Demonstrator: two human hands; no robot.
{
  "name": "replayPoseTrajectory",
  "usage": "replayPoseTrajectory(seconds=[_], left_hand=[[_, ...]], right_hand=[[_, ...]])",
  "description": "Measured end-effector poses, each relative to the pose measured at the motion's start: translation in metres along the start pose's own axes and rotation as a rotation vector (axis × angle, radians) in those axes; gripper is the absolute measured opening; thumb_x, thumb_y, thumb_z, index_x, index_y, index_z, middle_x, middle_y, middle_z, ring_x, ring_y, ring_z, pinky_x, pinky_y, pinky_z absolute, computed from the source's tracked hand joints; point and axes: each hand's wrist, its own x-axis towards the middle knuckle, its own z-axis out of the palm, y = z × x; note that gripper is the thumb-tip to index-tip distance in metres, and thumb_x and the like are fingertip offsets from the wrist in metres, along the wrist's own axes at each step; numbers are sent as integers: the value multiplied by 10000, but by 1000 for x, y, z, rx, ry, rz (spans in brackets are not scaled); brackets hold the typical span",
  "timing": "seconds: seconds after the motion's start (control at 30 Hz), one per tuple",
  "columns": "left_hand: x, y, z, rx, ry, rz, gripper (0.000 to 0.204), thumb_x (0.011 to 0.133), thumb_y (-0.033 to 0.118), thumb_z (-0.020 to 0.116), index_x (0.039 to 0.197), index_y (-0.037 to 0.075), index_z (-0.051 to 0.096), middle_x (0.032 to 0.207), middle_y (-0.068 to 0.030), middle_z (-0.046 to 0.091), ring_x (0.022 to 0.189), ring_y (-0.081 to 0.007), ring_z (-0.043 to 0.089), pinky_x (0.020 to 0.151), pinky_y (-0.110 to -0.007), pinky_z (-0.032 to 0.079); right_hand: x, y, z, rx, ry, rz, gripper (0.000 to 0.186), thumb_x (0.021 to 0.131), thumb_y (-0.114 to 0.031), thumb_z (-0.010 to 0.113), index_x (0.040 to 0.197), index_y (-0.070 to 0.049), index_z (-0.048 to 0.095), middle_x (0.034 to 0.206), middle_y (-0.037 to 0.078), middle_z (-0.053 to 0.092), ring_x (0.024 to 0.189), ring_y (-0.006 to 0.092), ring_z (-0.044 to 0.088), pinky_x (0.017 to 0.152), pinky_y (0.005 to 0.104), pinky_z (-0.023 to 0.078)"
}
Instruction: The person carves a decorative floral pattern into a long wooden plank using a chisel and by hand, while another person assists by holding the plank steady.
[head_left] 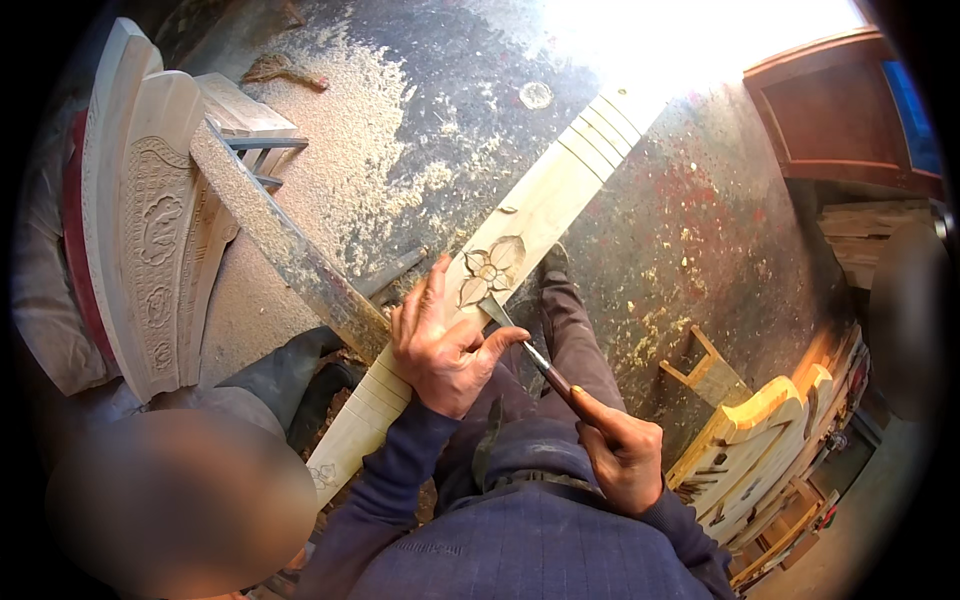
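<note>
A long pale wooden board [545, 185] runs diagonally across my lap, with a carved flower [487, 268] near its middle. My left hand [440, 350] lies on the board just below the flower, fingers stretched out, thumb against a chisel's shaft. The chisel [538, 357] has a flat metal blade and a dark reddish handle. Its tip touches the board at the flower's lower edge. Closed around the handle is my right hand [620, 450], index finger reaching along it. The handle's end is hidden in the palm.
Sawdust [330, 130] and shavings cover the floor at the upper left. A beam [290, 245] reaches the board from the left, beside a carved curved panel [160, 220]. Tools lie on a wooden bench [720, 470] at lower right. Another person [180, 500], blurred, is close at lower left.
</note>
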Motion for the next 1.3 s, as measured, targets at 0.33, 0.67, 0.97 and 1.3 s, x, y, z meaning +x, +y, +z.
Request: replayPoseTrajectory(seconds=[0.33, 0.67, 0.97, 1.3], left_hand=[[1, -6, -1, -61, 73, 27, 626, 848, 604, 939, 650, 91, 640, 1505, -256, 726, 1236, -448, 715, 1056, -526, 534], [-13, 1, 0, -83, 106, 373, 404, 899, 165, 950, 1271, 132, 793, 936, 14, 701, 848, -208, 677, 827, -412, 533], [-15, 1, 3, -158, 66, 414, 541, 846, 178, 963, 1362, 135, 808, 794, 32, 633, 697, -200, 624, 722, -383, 512], [-14, 0, -6, -138, -57, 447, 493, 844, 255, 935, 1320, 169, 839, 921, 26, 709, 864, -224, 687, 828, -425, 535]], right_hand=[[31, -5, -45, -164, -136, -54, 525, 948, 86, 770, 1457, -45, 777, 1037, 215, 829, 897, 263, 840, 799, 346, 628], [-21, 8, 3, 196, 2, 193, 557, 940, 111, 775, 1487, 12, 745, 1151, 196, 860, 917, 141, 805, 821, 289, 610], [-8, -17, -17, -47, -300, -445, 691, 901, -274, 944, 1501, -16, 717, 1242, 235, 808, 946, 325, 831, 778, 371, 644], [16, -14, 6, -632, 1, -927, 346, 936, -316, 841, 1187, -77, 820, 1227, 126, 821, 1272, 303, 755, 1093, 488, 631]])
